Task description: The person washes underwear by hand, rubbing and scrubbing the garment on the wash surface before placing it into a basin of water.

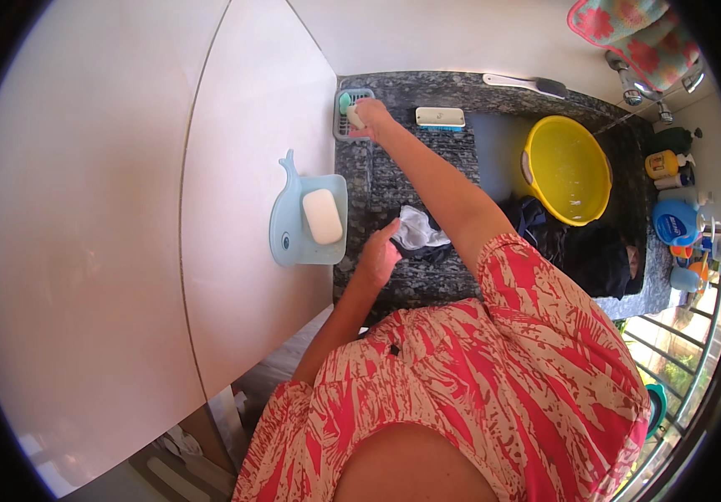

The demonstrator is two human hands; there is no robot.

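Note:
My right hand (pixel 372 119) reaches to a grey slotted soap tray (pixel 341 128) in the back left corner, its fingers closed around a pale bar of soap (pixel 355 117). A green piece of soap (pixel 345 102) lies beside it in the tray. My left hand (pixel 382 256) is beside a wet white cloth (pixel 419 228) on the ribbed dark stone washboard (pixel 392 174), thumb apart from the fingers. Dark fabric (pixel 426 253) lies under the white cloth. Whether the left fingers touch the cloth is hard to tell.
A whale-shaped blue soap holder (pixel 285 219) with a white bar (pixel 322 216) is on the left wall. A scrubbing brush (pixel 440 117), a long-handled brush (pixel 527 84), a yellow basin of water (pixel 567 169), dark clothes (pixel 596 257) and several bottles (pixel 676 223) surround the sink.

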